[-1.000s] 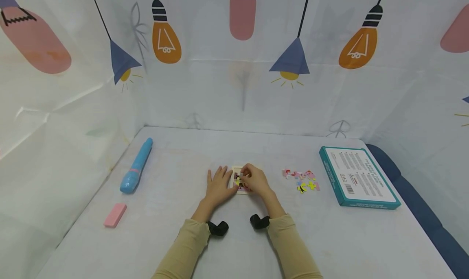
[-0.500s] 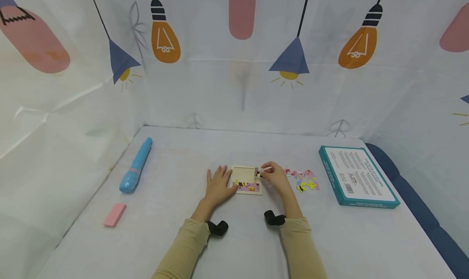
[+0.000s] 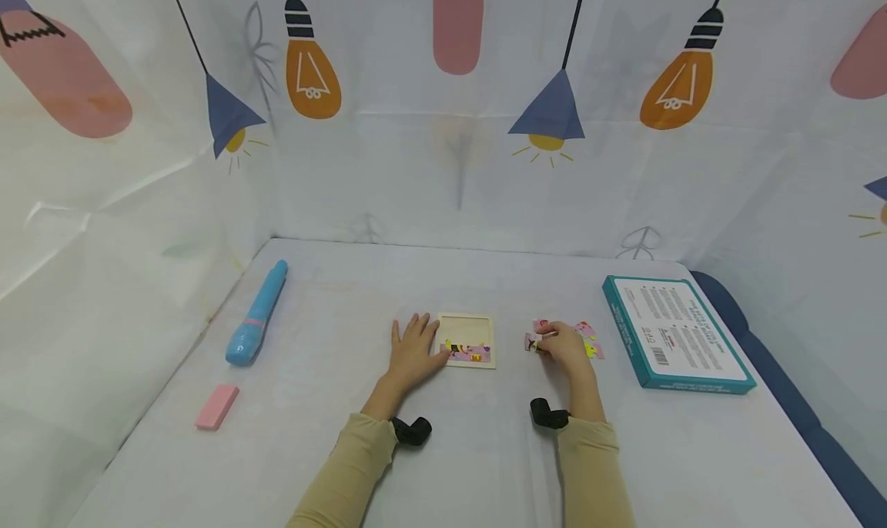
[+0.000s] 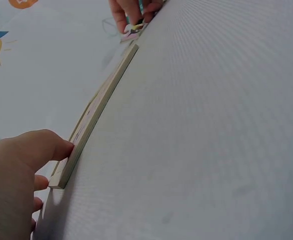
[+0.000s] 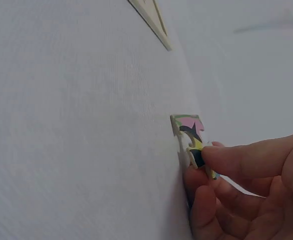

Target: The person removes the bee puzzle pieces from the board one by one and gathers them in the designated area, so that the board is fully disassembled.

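Note:
A shallow wooden puzzle tray (image 3: 467,362) lies on the table; joined pieces (image 3: 471,353) fill its lower part and its upper part shows bare wood. My left hand (image 3: 413,356) lies at the tray's left side with fingers spread, and its thumb (image 4: 54,146) touches the near left corner. To the right of the tray my right hand (image 3: 567,349) pinches a puzzle piece (image 5: 190,125) of pink, yellow and black between thumb and fingers. It is held just over the table, beside a group of loose pieces (image 3: 587,332), which the hand partly covers.
A teal-edged box (image 3: 682,332) with a white printed face lies at the right. On the left are a blue pen-shaped device (image 3: 258,316) and a pink eraser-like block (image 3: 218,406). A patterned sheet (image 3: 416,174) hangs behind the white table (image 3: 443,466).
My right hand has lifted pieces out of the tray's upper part and carried them right to the loose pieces. The left hand has stayed at the tray.

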`<state>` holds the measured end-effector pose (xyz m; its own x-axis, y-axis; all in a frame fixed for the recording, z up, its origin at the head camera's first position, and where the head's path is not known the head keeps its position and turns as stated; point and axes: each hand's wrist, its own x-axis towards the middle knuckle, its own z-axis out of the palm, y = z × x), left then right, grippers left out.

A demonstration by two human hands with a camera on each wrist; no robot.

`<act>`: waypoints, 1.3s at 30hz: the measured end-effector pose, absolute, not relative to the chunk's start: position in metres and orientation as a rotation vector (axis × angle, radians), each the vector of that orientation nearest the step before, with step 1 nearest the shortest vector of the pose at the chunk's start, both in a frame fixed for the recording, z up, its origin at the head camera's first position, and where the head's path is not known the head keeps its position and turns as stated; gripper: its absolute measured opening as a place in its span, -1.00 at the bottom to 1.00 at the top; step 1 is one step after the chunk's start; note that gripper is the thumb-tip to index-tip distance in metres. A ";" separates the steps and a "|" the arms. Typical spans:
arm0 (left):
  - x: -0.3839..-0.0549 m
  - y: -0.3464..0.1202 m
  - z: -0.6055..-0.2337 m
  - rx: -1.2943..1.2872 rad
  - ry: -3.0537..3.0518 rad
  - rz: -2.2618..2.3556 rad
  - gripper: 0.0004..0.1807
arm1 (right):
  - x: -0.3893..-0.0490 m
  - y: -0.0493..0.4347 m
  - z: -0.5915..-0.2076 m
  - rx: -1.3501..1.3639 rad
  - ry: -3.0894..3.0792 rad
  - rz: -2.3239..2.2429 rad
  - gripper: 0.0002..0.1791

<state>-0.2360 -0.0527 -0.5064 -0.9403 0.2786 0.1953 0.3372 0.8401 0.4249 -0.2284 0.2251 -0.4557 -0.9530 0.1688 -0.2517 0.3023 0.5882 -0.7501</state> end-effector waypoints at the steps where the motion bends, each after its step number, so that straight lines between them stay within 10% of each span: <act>1: -0.236 -0.053 -0.506 -0.487 -2.893 -0.699 -0.32 | -0.227 0.227 -0.454 0.406 2.670 -1.284 -0.75; 39: -0.236 -0.056 -0.503 -0.836 -2.880 -0.715 -0.47 | -0.228 0.186 -0.462 0.086 2.724 -1.355 -0.71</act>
<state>-0.2356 -0.0559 -0.5028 -0.8512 0.4927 0.1806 0.5199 0.7453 0.4173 -0.2276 0.1859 -0.4621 -0.9936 0.0072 -0.1127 0.0943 0.6027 -0.7924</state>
